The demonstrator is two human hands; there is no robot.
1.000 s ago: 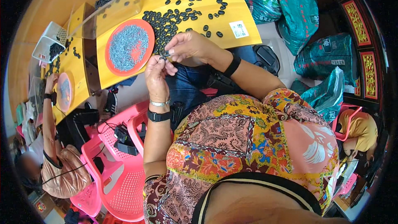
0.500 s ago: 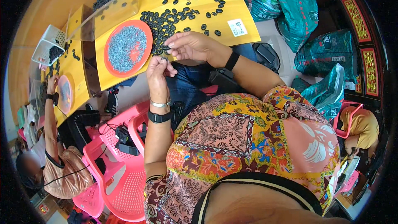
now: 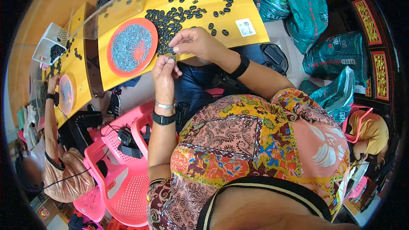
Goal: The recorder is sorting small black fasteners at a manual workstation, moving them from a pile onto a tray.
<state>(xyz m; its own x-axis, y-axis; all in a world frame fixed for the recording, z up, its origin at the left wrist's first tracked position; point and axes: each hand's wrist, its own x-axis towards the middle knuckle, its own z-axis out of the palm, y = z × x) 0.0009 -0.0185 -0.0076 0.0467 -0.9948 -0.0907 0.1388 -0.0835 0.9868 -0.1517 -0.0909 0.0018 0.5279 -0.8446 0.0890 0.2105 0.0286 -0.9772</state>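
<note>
At the near edge of the yellow table, my left hand [image 3: 163, 69] is closed, with thumb and fingers pinching a small dark piece that looks like one of the black oval pieces; only its edge shows. Just above and to the right, my right hand [image 3: 197, 42] is pinched too, its fingertips pointing left; whatever lies between them is too small to make out. Beyond both hands, many loose black oval pieces [image 3: 172, 21] are heaped and scattered. A red-orange plate [image 3: 150, 55] left of them carries a pile of thin silvery pieces, apparently screws [image 3: 128, 47].
A clear plastic bin wall [image 3: 121, 6] stands at the far left of the yellow table [image 3: 251, 10]. A white label [image 3: 245, 27] lies near its right corner. Green sacks [image 3: 304, 15] are stacked to the right. Another person [image 3: 68, 174] works at the left, beside pink chairs [image 3: 132, 196].
My right hand's fingers have straightened a little and shifted slightly away from my left hand's fingertips. My left hand stays nearly in place.
</note>
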